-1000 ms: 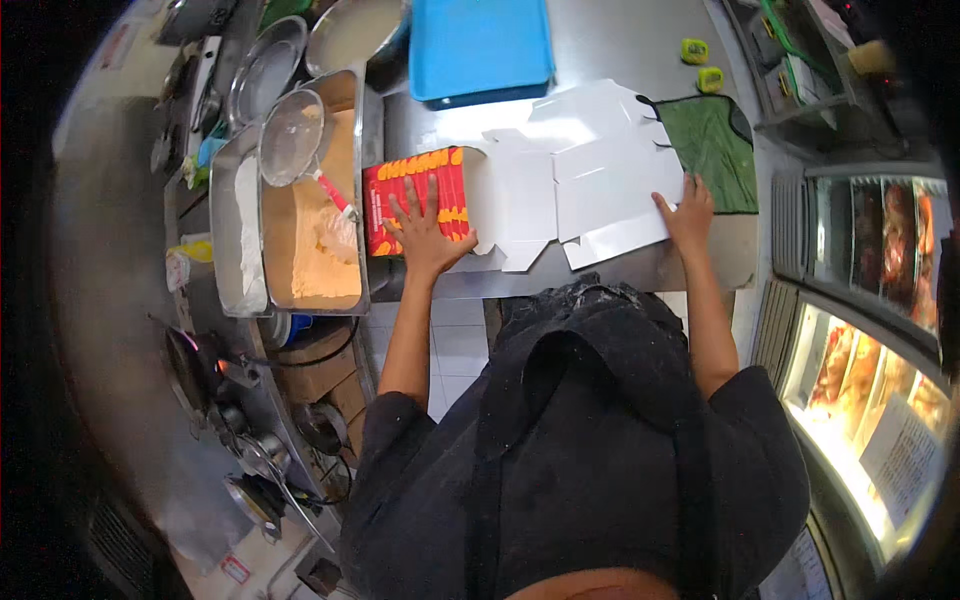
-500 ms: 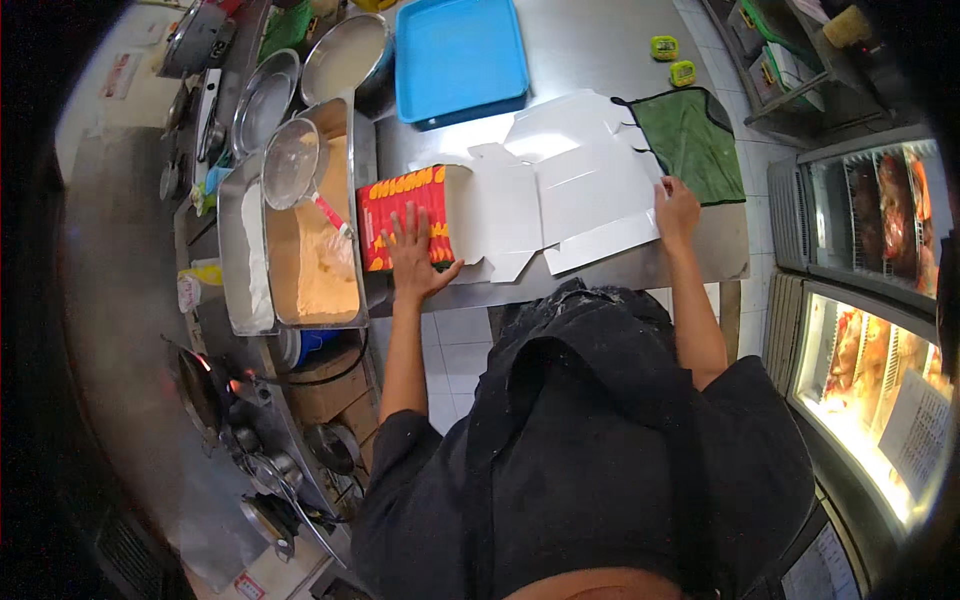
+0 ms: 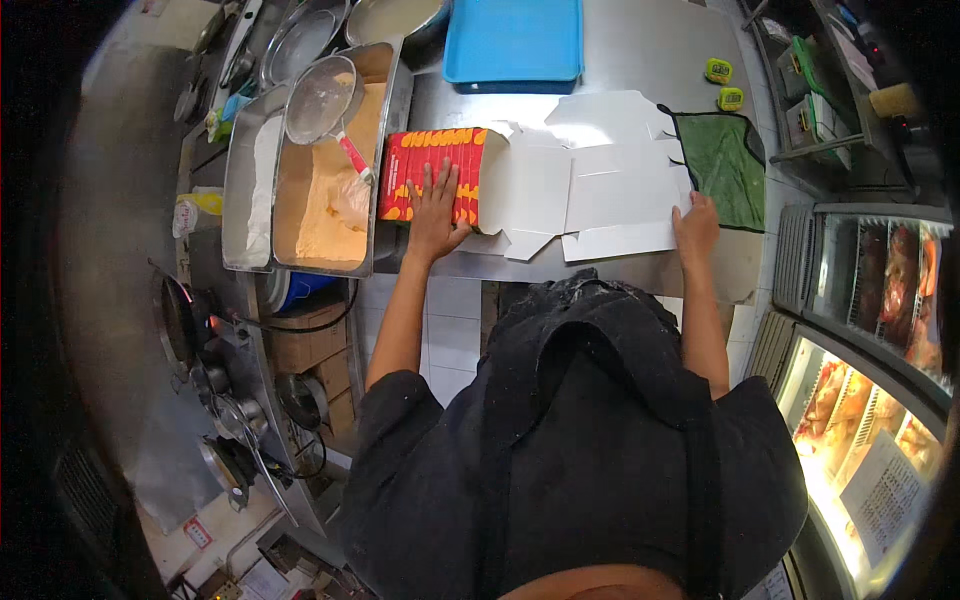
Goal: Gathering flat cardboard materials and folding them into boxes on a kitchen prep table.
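Observation:
An unfolded cardboard box [image 3: 620, 185] lies along the steel table, its white inner side up. At its left end a red panel with yellow print [image 3: 400, 175] is folded over, its right edge curving up off the white part. My left hand [image 3: 437, 215] rests flat on that red panel with fingers spread. At the opposite end, my right hand [image 3: 697, 230] has its fingers bent around the white cardboard's edge, close to a green cloth [image 3: 725, 165].
Left of the box stand metal trays, one with orange powder [image 3: 325, 220], one with white powder [image 3: 262, 190]. A red-handled sieve [image 3: 320, 100] lies across them. Behind are a blue tray [image 3: 515, 45] and two small green timers [image 3: 718, 71]. A lit refrigerated case [image 3: 850, 390] is at right.
The whole view has shifted, with the table now higher in the picture. My left hand stays on the red panel; my right hand stays at the cardboard's right end, its fingers more bent.

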`<state>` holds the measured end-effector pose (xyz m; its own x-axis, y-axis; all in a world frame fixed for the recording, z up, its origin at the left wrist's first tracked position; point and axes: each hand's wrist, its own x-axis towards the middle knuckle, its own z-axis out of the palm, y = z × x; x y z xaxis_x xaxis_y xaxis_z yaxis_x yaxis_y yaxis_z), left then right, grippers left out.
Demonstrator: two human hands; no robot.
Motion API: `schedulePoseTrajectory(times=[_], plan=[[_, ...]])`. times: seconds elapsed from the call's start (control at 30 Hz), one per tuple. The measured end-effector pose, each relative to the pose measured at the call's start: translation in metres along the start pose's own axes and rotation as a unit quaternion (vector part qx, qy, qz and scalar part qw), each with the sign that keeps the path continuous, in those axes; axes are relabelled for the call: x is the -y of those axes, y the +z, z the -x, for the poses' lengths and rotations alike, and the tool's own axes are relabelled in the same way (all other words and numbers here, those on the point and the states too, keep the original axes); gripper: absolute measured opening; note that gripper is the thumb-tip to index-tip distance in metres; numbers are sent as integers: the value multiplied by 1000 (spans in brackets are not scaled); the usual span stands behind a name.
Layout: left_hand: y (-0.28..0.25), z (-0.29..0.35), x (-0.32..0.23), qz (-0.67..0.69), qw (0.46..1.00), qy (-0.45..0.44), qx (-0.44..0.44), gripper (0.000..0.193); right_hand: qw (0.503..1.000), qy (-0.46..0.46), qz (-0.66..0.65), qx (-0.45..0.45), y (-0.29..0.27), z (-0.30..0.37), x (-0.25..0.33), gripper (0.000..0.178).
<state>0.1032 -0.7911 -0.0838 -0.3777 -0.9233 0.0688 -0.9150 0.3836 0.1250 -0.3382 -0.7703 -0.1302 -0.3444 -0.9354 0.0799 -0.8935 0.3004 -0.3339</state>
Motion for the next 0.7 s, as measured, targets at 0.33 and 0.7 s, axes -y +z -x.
schedulePoseTrajectory(times=[0.33,0.7], plan=[[-6,-2,-7,25,999,12,18,100,999,-22,14,-29,31,7,-22,57],[-10,-31,-145,170,968,174,-60,70,1000,22,-12,10,-4,10,0,50]])
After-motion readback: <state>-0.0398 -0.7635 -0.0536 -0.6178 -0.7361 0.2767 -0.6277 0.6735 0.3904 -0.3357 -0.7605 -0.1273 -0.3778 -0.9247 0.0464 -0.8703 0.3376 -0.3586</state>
